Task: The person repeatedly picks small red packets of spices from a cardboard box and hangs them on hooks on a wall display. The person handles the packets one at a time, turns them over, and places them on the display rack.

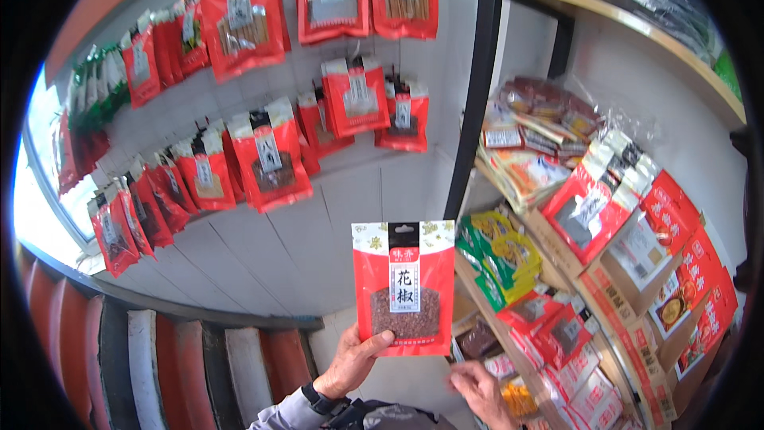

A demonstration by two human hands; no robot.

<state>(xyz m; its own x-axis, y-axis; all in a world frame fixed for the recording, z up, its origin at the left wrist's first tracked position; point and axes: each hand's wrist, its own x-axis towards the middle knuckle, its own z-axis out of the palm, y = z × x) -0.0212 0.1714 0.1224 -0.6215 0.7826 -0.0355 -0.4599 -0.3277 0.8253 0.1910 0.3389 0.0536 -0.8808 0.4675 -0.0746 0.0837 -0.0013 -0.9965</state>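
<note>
My left hand (356, 358) grips the lower left corner of a red spice packet (444, 286), its thumb lying across the front. The packet is upright and faces me. It has a white top band, a black strip with a hanging hole, and a label bearing writing. Through its clear window shows reddish-brown spice (382, 313) that looks like Sichuan peppercorns. Lower right, my right hand (480, 394) is slightly blurred, with loosely bent fingers and nothing visible in them. It is apart from the packet, near the lower shelves.
Rows of red spice packets (271, 155) hang on the pale wall. A black shelf post (477, 83) divides that wall from wooden shelves (632, 24). Cardboard display boxes (627, 340), green-yellow packets (501, 257) and other bagged goods crowd the right. Coloured upright slabs (143, 364) stand lower left.
</note>
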